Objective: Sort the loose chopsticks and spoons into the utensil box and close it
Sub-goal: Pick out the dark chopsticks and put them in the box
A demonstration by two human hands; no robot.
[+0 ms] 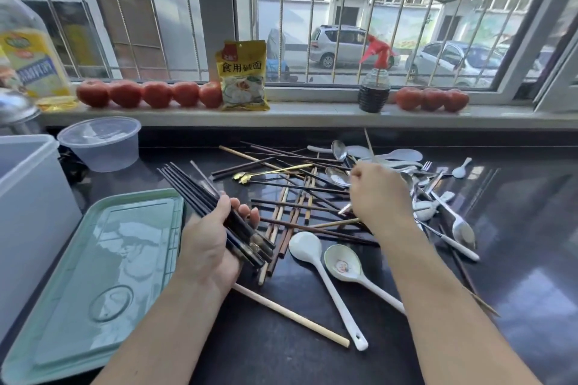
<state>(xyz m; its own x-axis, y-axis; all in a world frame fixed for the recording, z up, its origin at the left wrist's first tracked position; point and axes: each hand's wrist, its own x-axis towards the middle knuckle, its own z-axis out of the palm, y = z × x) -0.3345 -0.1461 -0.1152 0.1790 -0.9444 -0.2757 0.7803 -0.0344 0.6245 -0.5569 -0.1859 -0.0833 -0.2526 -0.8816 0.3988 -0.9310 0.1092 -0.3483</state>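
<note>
- Dark glossy countertop (312, 359), reflective, spanning the near field.
- Pale green utensil box lid (93, 266), flat at near left, closed over the box beneath or lying alone: cannot tell.
- Light wooden chopstick (291, 316) and two white ceramic spoons (325, 278), loose near the front edge.
- Left hand (212, 247), fingers curled round a bundle of black chopsticks (200, 194), tips angled up-left.
- Right hand (378, 194), knuckles up, fingers bent into the pile; what it pinches, if anything, cannot be told.
- Scattered heap of brown and black chopsticks (297, 209) mid-counter; metal and white spoons (406, 162) plus a fork to the right.
- White plastic bin (28, 203) at far left; clear lidded container (100, 144) behind it.
- Grey windowsill (312, 112) bearing tomatoes (147, 94), yellow packet (244, 75), dark spray bottle (373, 87), oil bottle (28, 53).
- Barred window (344, 9); parked cars (344, 44) and buildings beyond.
</note>
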